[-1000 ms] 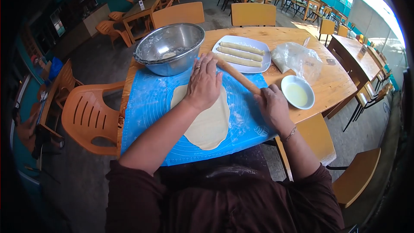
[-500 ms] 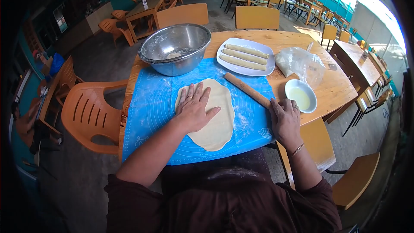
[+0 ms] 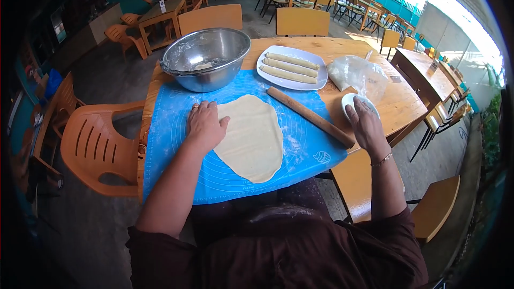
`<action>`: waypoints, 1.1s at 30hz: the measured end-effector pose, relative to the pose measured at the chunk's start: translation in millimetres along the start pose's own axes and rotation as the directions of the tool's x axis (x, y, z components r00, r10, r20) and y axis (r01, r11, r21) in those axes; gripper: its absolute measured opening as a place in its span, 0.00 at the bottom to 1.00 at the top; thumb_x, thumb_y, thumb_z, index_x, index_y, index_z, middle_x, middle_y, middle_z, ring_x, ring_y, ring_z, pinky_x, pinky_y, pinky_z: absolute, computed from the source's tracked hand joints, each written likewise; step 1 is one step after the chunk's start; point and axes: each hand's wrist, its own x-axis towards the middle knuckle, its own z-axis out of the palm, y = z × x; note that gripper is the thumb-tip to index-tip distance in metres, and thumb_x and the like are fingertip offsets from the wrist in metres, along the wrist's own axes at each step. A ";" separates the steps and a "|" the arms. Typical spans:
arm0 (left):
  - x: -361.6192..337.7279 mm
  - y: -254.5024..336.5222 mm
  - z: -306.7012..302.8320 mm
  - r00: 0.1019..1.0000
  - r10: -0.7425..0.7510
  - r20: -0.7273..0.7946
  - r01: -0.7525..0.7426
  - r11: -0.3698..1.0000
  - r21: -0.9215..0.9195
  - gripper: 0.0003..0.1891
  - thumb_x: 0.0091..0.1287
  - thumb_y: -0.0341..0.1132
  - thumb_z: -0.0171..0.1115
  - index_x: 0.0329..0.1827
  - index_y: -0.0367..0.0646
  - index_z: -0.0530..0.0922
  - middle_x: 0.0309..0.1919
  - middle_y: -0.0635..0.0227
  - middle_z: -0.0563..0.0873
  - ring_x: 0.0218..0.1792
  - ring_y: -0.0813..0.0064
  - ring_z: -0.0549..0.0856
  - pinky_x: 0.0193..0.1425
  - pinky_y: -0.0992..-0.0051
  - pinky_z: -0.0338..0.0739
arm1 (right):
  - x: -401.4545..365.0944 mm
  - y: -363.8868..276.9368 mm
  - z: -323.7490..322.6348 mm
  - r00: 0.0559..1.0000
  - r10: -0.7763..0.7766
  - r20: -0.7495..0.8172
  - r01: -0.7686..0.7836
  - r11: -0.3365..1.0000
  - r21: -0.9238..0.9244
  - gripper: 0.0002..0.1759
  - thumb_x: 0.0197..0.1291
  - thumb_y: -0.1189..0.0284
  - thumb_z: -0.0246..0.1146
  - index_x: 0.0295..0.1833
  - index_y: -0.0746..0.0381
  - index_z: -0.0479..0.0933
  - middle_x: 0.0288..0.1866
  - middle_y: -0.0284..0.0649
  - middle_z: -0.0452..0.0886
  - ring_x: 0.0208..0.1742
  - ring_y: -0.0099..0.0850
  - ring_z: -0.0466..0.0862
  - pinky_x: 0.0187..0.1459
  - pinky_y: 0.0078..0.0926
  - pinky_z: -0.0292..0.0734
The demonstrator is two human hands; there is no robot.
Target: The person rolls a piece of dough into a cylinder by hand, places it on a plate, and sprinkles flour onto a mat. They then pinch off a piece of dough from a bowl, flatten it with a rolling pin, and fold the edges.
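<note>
A rolled-out sheet of pale dough (image 3: 251, 139) lies flat on a blue silicone mat (image 3: 176, 182) printed with circles. My left hand (image 3: 206, 126) rests at the sheet's left edge, fingers on the mat and thumb apart, holding nothing. To the right of the dough, a wooden rolling pin (image 3: 309, 116) lies slantwise, touched by neither hand. Over a small white bowl (image 3: 347, 104) hovers my right hand (image 3: 368, 128), fingers stretched out and thumb apart; it covers much of the bowl, so its contents are mostly hidden.
A steel mixing bowl (image 3: 211, 77) stands at the back left of the table. Beside it, a white plate (image 3: 278, 82) bears three dough rolls (image 3: 290, 68). A clear plastic bag (image 3: 361, 77) sits behind the small bowl. An orange chair (image 3: 101, 150) adjoins the table's left side.
My left hand has slid left off the dough's middle to its edge. My right hand has let go of the rolling pin and moved over the white bowl. The view has shifted slightly.
</note>
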 end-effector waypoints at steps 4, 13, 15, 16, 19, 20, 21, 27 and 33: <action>18.3 -25.8 11.2 0.987 -0.033 -0.155 0.020 0.996 -0.083 0.22 0.64 0.41 0.68 0.57 0.37 0.78 0.52 0.53 0.82 0.57 0.53 0.79 0.64 0.59 0.71 | 25.3 48.5 19.4 0.964 0.095 0.250 -0.060 0.988 -0.144 0.40 0.76 0.48 0.41 0.66 0.78 0.68 0.69 0.65 0.69 0.74 0.59 0.64 0.74 0.44 0.59; 23.0 -23.8 13.0 0.977 -0.141 -0.159 0.051 0.883 -0.466 0.09 0.64 0.35 0.68 0.40 0.40 0.80 0.41 0.60 0.86 0.45 0.61 0.85 0.50 0.63 0.79 | 23.4 48.8 17.2 0.995 0.098 -0.008 -0.097 0.990 0.101 0.35 0.77 0.51 0.43 0.65 0.75 0.72 0.69 0.63 0.71 0.74 0.59 0.65 0.74 0.40 0.60; 22.7 -27.6 15.1 0.973 -0.186 -0.138 0.084 0.837 -0.541 0.09 0.64 0.35 0.68 0.42 0.40 0.81 0.40 0.59 0.87 0.44 0.61 0.86 0.50 0.65 0.80 | 24.7 38.8 8.2 0.969 0.242 -0.045 -0.166 0.779 0.605 0.35 0.77 0.51 0.47 0.61 0.77 0.76 0.62 0.59 0.79 0.66 0.48 0.77 0.68 0.37 0.68; 24.3 -28.2 15.3 0.972 -0.178 -0.153 0.068 0.837 -0.542 0.11 0.63 0.35 0.69 0.44 0.40 0.82 0.41 0.59 0.88 0.44 0.63 0.87 0.50 0.65 0.80 | 22.7 28.3 2.7 0.946 0.325 -0.021 -0.186 0.593 0.783 0.35 0.76 0.51 0.48 0.60 0.77 0.76 0.60 0.57 0.81 0.63 0.44 0.80 0.66 0.36 0.71; 30.3 -31.5 10.2 0.979 -0.170 -0.112 0.082 0.832 -0.549 0.14 0.62 0.35 0.70 0.49 0.39 0.84 0.43 0.58 0.88 0.45 0.64 0.87 0.52 0.67 0.81 | 2.5 -43.3 5.6 0.989 0.115 0.089 -0.131 0.432 0.892 0.35 0.76 0.52 0.49 0.60 0.77 0.76 0.59 0.55 0.81 0.64 0.41 0.79 0.68 0.37 0.69; 30.5 -32.8 9.5 0.984 -0.168 -0.052 0.111 0.824 -0.555 0.16 0.61 0.35 0.70 0.51 0.39 0.84 0.44 0.57 0.88 0.45 0.64 0.87 0.52 0.68 0.81 | -5.1 -62.6 13.4 0.994 -0.036 0.107 -0.080 0.448 0.891 0.32 0.77 0.55 0.48 0.61 0.77 0.75 0.61 0.54 0.80 0.65 0.40 0.78 0.70 0.35 0.67; 29.8 -33.5 10.8 0.984 -0.171 -0.051 0.115 0.824 -0.555 0.16 0.61 0.35 0.70 0.51 0.39 0.84 0.44 0.57 0.88 0.45 0.64 0.87 0.52 0.68 0.81 | -15.0 -84.8 20.5 0.974 -0.181 0.137 -0.025 0.515 0.857 0.28 0.77 0.61 0.48 0.63 0.77 0.74 0.63 0.53 0.80 0.65 0.39 0.77 0.71 0.34 0.65; 28.9 -38.2 11.9 0.987 -0.144 -0.075 0.078 0.827 -0.556 0.15 0.60 0.32 0.71 0.49 0.39 0.84 0.43 0.59 0.88 0.44 0.66 0.87 0.51 0.68 0.82 | -29.3 -152.4 79.4 0.649 -0.687 0.327 0.586 0.725 0.361 0.36 0.76 0.55 0.48 0.72 0.77 0.60 0.76 0.66 0.57 0.79 0.57 0.56 0.78 0.45 0.50; 31.4 -40.7 10.2 0.990 -0.127 -0.064 0.064 0.802 -0.594 0.16 0.60 0.30 0.70 0.51 0.38 0.83 0.42 0.60 0.88 0.44 0.68 0.87 0.50 0.69 0.82 | 14.5 -177.6 116.5 0.700 -0.613 0.366 0.633 0.770 0.077 0.44 0.75 0.47 0.44 0.73 0.80 0.55 0.77 0.70 0.52 0.80 0.59 0.51 0.79 0.48 0.46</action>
